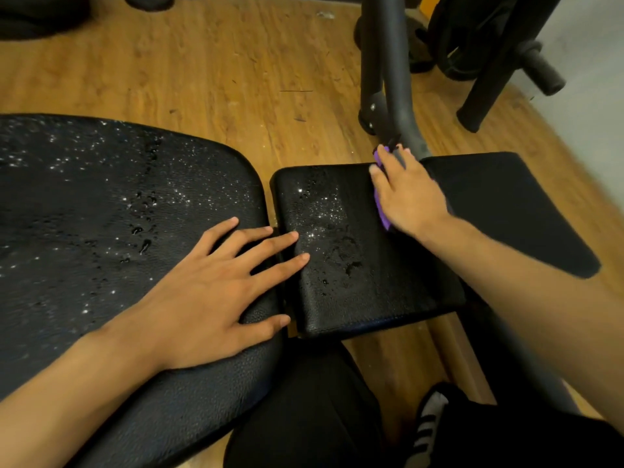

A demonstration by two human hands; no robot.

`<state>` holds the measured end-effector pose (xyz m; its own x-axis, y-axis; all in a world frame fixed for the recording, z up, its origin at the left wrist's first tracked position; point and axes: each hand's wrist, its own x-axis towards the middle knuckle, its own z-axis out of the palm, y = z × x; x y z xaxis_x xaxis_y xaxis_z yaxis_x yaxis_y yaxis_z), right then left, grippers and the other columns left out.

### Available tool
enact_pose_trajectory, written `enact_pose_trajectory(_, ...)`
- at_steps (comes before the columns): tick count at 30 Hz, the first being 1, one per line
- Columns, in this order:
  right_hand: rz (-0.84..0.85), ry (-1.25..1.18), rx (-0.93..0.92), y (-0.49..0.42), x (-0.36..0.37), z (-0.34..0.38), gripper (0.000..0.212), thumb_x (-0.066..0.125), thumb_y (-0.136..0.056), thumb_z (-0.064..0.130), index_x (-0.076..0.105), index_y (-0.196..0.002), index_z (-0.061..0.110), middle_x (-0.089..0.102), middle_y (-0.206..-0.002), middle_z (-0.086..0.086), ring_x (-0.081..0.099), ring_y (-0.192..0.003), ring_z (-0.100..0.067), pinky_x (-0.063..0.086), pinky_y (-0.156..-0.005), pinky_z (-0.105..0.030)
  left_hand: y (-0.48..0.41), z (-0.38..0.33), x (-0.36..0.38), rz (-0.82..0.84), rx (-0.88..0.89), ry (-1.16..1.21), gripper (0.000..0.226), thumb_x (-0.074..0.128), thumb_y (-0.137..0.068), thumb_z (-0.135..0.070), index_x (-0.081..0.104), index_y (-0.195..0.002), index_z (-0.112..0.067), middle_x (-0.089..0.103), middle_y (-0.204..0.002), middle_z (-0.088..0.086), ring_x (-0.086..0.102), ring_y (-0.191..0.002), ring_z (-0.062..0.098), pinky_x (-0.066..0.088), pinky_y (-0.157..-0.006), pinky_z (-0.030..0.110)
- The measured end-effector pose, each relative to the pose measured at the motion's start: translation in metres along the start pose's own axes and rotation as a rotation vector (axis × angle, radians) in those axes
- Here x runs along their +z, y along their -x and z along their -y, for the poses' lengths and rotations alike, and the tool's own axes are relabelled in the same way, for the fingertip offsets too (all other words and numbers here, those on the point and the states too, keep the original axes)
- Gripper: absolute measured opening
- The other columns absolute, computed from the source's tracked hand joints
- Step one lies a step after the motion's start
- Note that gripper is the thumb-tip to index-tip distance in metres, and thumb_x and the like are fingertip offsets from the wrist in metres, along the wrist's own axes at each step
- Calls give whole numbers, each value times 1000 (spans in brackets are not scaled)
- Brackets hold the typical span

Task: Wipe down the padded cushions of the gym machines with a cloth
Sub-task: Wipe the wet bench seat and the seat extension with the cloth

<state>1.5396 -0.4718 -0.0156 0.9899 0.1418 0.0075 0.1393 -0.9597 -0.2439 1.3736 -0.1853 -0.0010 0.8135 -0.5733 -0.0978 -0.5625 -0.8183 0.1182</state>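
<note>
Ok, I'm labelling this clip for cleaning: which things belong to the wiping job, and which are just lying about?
Job: purple cloth under the right hand; small wet cushion; large wet cushion; left hand resting flat across both.
Lying about: weight plates; grey machine frame; shoe; wooden floor.

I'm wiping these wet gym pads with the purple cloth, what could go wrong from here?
Your left hand lies flat across the wet large cushion and small cushion; it may slip under weight. Your right hand presses the purple cloth beside the frame bar; a forward stroke might knock that hand against it.
</note>
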Motion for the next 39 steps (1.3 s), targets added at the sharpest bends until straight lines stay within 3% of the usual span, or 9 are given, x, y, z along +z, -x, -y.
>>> enact_pose_trajectory(3, -15, 13, 63, -3, 3, 7, 56, 33, -110, 45, 33, -159, 19, 23, -166, -18, 16, -156, -31, 20, -124, -43, -1, 1, 0, 6, 8, 5, 75, 19, -99, -75, 27, -163, -37, 24, -171, -7, 24, -157, 20, 13, -127, 52)
enact_pose_trajectory(6, -110, 96, -5, 69, 6, 12, 60, 27, -107, 47, 36, -158, 17, 27, -164, -21, 23, -153, -35, 22, -125, -45, -1, 1, -1, 14, 3, 2, 76, 17, -100, -75, 28, -163, -36, 25, -171, -5, 25, -157, 21, 12, -126, 52)
enact_pose_trajectory(11, -13, 72, -81, 179, 7, 49, 59, 17, -106, 47, 25, -161, 27, 18, -169, -6, 10, -158, -20, 12, -126, -40, 0, 0, 1, 8, 1, 3, 75, 23, -99, -74, 30, -163, -36, 28, -170, -4, 26, -156, 22, 12, -126, 52)
enact_pose_trajectory(16, -22, 75, -148, 61, 16, 70, 61, 8, -106, 50, 23, -162, 31, 16, -170, -6, 7, -158, -22, 6, -126, -39, -1, 1, 2, 3, -4, 25, 75, 26, -98, -74, 26, -164, -37, 24, -171, -6, 20, -158, 20, 12, -128, 54)
enact_pose_trajectory(21, 75, 109, -109, -25, 18, 87, 55, 11, -111, 42, 38, -156, 27, 23, -168, -10, 14, -157, -25, 9, -127, -43, -1, 0, 1, -15, -2, 32, 75, 29, -98, -73, 28, -163, -37, 25, -171, -7, 21, -158, 19, 12, -128, 54)
enact_pose_trajectory(25, -62, 71, -147, 93, 12, 77, 58, 13, -109, 45, 31, -160, 24, 25, -167, -8, 16, -157, -22, 12, -127, -40, -2, 0, 1, -23, -8, 30, 74, 32, -97, -72, 32, -162, -36, 29, -169, -5, 26, -156, 21, 14, -127, 53)
enact_pose_trajectory(29, -1, 139, -140, 189, 6, 69, 59, 7, -109, 47, 28, -160, 27, 25, -167, -5, 18, -156, -18, 22, -125, -43, 0, -1, 1, -35, -18, 19, 75, 33, -97, -72, 31, -162, -35, 29, -169, -3, 27, -156, 23, 11, -125, 51)
enact_pose_trajectory(34, -43, 124, -201, 72, 17, 71, 60, 12, -107, 46, 29, -161, 25, 23, -168, -10, 17, -156, -24, 15, -126, -43, -2, -1, 4, -52, -22, 23, 78, 35, -96, -72, 32, -162, -31, 31, -169, -3, 29, -155, 22, 12, -125, 50)
enact_pose_trajectory(39, -6, 158, -95, -21, 24, 92, 53, 20, -111, 39, 59, -139, 17, 47, -152, -16, 46, -138, -37, 32, -114, -45, -1, -2, 4, -69, -15, 37, 76, 35, -97, -71, 35, -161, -31, 31, -168, -3, 29, -155, 22, 14, -126, 51)
